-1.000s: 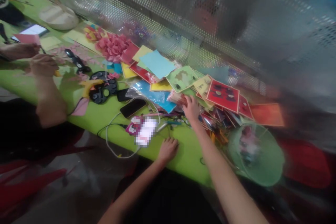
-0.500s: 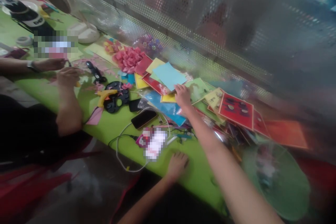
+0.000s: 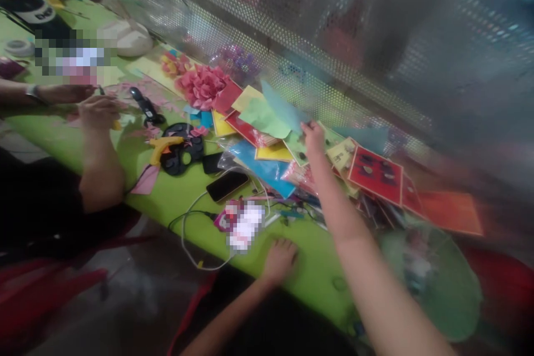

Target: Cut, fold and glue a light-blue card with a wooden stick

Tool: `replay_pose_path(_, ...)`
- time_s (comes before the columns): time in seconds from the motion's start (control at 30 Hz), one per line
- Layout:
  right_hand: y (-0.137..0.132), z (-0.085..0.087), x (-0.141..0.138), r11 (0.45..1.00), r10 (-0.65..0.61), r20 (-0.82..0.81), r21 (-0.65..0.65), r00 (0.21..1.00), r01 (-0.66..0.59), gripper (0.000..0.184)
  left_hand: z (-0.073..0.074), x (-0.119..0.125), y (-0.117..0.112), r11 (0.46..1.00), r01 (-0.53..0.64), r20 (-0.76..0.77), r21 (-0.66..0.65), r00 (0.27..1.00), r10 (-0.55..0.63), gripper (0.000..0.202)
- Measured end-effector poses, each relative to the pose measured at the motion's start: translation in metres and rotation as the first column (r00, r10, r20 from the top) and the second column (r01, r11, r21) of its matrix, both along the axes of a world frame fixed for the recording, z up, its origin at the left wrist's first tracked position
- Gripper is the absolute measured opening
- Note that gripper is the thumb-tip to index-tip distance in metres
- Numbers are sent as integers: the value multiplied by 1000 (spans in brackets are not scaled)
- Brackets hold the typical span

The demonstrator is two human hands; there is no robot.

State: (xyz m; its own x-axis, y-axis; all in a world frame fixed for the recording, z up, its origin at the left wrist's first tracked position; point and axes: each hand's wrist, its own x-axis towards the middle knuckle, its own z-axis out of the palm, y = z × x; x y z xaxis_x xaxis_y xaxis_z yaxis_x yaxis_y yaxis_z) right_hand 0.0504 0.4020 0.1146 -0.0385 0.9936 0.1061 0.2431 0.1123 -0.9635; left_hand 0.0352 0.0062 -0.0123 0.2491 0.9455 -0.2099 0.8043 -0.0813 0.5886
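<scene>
Between the fingers of my right hand [image 3: 314, 136] is the near corner of a light blue sheet of paper [image 3: 283, 108], tilted up off the pile. Beneath it lies a light green sheet [image 3: 262, 118] with a wavy edge, on top of red and yellow cards. A red card [image 3: 373, 175] with dark shapes sits to the right of this hand. My left hand [image 3: 281, 260] rests on the green tabletop [image 3: 308, 278] near its front edge, fingers loosely spread and holding nothing visible. Close to it is a phone with a blurred screen [image 3: 247, 228], joined to a white cable.
At left, another person's hands [image 3: 98, 111] work over pink paper scraps. Pink paper flowers [image 3: 204, 86], a yellow glue gun [image 3: 164, 149], a black mask-like piece [image 3: 180, 150] and a dark phone [image 3: 227, 185] lie mid-table. A perforated metal panel [image 3: 267, 28] runs behind; a green round fan [image 3: 438, 283] is at right.
My right hand has moved right and a little up, lifting the blue sheet's corner and uncovering the green sheet below. My left hand stays on the table. The view has shifted slightly.
</scene>
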Motion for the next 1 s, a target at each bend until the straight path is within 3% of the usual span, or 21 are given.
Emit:
replay_pose_path(0.13,-52,28,57,997,21,-203,83,979,-4,26,6,-3,5,999,6,-1,49,1000,-6,12)
replay_pose_path(0.2,-101,40,95,996,-6,-193,85,981,23,25,7,-4,6,999,-2,31,46,1000,1,14)
replay_pose_path(0.3,-193,48,154,1000,-11,-88,-14,996,9,17,2,-5,6,998,-44,85,34,996,42,19)
replay_pose_path(0.43,-315,36,217,991,24,183,-137,983,1,1,-9,-7,4,989,-142,181,47,975,131,20)
replay_pose_path(0.57,-397,0,245,962,163,421,-268,892,-49,21,-15,-17,-3,942,-325,259,85,920,294,24)
replay_pose_path(0.7,-428,-40,249,952,256,504,-281,825,-124,39,-12,-37,-20,872,-469,295,138,860,416,33)
replay_pose_path(0.77,-430,-57,250,943,315,553,-276,771,-187,42,-6,-46,-28,861,-469,332,194,858,393,30)
replay_pose_path(0.9,-426,-81,253,888,461,615,-320,640,-332,48,8,-48,-31,951,-198,213,237,966,148,31)
replay_pose_path(1.0,-423,-88,255,877,480,637,-327,603,-352,54,10,-35,-23,971,17,71,237,997,-35,41)
